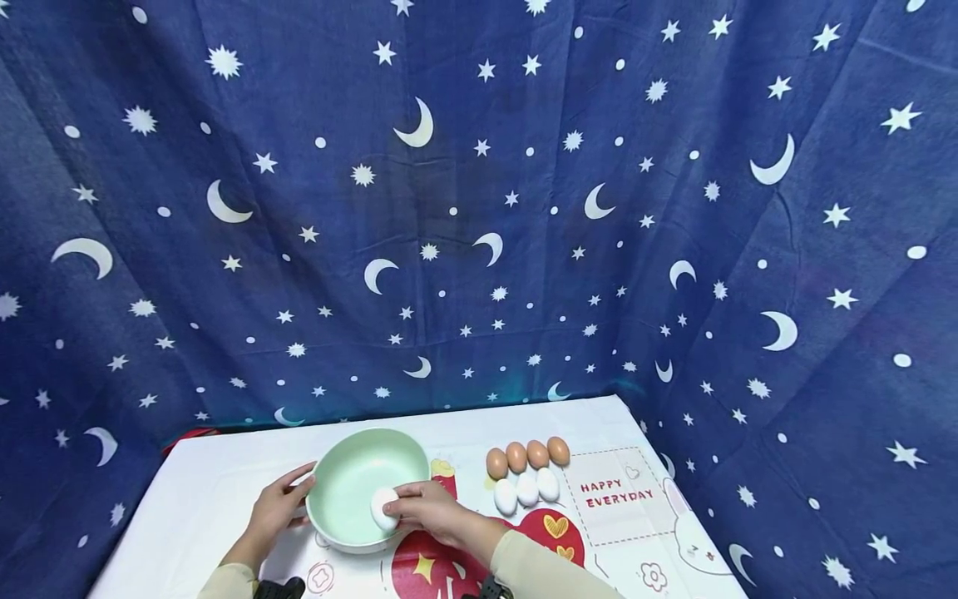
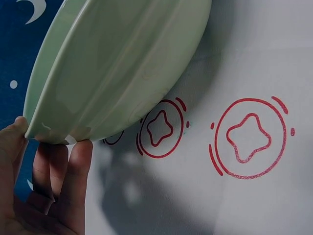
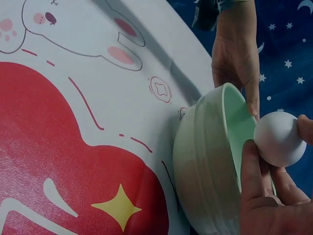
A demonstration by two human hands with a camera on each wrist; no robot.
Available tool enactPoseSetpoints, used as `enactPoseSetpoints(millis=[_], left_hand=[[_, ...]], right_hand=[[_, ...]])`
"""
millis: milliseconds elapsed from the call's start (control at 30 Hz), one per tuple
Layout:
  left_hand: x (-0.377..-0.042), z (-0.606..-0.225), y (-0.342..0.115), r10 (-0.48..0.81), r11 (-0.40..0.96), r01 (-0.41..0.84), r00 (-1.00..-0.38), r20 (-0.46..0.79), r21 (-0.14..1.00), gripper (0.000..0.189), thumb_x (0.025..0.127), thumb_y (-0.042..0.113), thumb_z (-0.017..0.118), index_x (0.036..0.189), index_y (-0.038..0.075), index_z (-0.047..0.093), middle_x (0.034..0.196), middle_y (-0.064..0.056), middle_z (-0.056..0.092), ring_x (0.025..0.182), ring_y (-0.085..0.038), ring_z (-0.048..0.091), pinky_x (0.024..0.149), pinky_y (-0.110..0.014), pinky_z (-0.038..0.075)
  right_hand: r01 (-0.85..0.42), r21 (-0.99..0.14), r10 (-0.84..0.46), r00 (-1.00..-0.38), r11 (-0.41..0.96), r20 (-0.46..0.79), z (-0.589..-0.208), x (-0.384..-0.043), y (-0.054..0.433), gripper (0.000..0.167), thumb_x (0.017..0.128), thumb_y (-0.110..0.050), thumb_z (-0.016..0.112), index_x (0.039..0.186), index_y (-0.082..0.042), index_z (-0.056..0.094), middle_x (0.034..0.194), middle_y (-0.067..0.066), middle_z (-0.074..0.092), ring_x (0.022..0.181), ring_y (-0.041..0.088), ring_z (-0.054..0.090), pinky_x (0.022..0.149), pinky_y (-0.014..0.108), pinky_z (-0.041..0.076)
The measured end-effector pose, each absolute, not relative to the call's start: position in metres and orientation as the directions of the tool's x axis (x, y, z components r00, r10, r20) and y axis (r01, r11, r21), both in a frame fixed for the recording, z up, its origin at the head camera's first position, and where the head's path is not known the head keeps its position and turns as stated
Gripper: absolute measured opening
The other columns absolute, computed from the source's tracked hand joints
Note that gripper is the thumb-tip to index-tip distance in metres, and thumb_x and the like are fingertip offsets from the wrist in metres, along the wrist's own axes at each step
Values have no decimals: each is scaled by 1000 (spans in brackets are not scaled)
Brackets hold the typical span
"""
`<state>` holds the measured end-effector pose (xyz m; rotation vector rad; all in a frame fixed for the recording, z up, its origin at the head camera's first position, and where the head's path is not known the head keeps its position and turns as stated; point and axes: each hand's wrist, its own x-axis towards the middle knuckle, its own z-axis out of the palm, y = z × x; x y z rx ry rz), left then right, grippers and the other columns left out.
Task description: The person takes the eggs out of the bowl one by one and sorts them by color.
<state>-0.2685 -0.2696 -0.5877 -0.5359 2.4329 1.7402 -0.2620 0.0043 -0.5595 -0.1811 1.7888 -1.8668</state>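
Observation:
A pale green bowl (image 1: 352, 474) stands on the table's left side, its inside facing up in the head view. My left hand (image 1: 273, 507) holds it at the left edge, the thumb (image 2: 18, 128) on the rim and the fingers against the outer wall. My right hand (image 1: 434, 509) pinches a white egg (image 1: 384, 507) between thumb and fingertips at the bowl's near right side. In the right wrist view the egg (image 3: 279, 139) overlaps the bowl's rim (image 3: 230, 105).
Several brown eggs (image 1: 527, 454) lie in a row right of the bowl. Three white eggs (image 1: 527, 489) sit in front of them. A white printed cloth (image 1: 464, 433) covers the table, and a blue curtain (image 1: 479, 274) with stars and moons hangs behind.

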Motion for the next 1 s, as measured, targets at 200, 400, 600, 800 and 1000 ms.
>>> enactPoseSetpoints(millis=[200,400,600,800,1000], left_hand=[[-270,-590,-271,-212,285,-333,-936,-280,899,57,99,34,59,146,5,44,99,-12,57,78,-10,65,66,-30,63],[-270,-589,-270,-210,281,-335,-936,-283,899,60,99,37,60,146,4,44,100,-13,57,78,-10,64,66,-30,63],[-269,-588,-269,-217,285,-339,-934,-284,897,58,99,35,59,146,4,44,99,-13,57,78,-10,64,65,-29,62],[-268,-588,-270,-210,293,-332,-937,-279,897,59,100,35,58,147,4,43,99,-14,57,78,-9,65,65,-28,62],[-268,-590,-271,-202,300,-320,-942,-268,899,61,99,36,59,147,4,42,100,-14,58,79,-9,66,66,-29,63]], right_hand=[[302,-953,-449,-852,-2,-269,-558,-261,15,29,91,-5,66,117,9,65,102,19,72,86,16,70,84,40,61],[308,-951,-442,-856,-17,-269,-560,-258,29,29,92,-5,65,117,10,64,102,18,72,88,17,71,84,39,61],[303,-953,-440,-858,-13,-267,-562,-254,46,33,91,-5,65,119,11,63,104,19,72,92,20,71,84,37,61],[298,-954,-448,-857,-23,-257,-562,-250,67,37,90,-5,64,123,11,60,104,17,72,92,19,71,86,37,61],[295,-955,-413,-872,-18,-262,-565,-248,92,40,88,-6,64,124,11,58,101,12,72,89,16,71,86,37,61]])
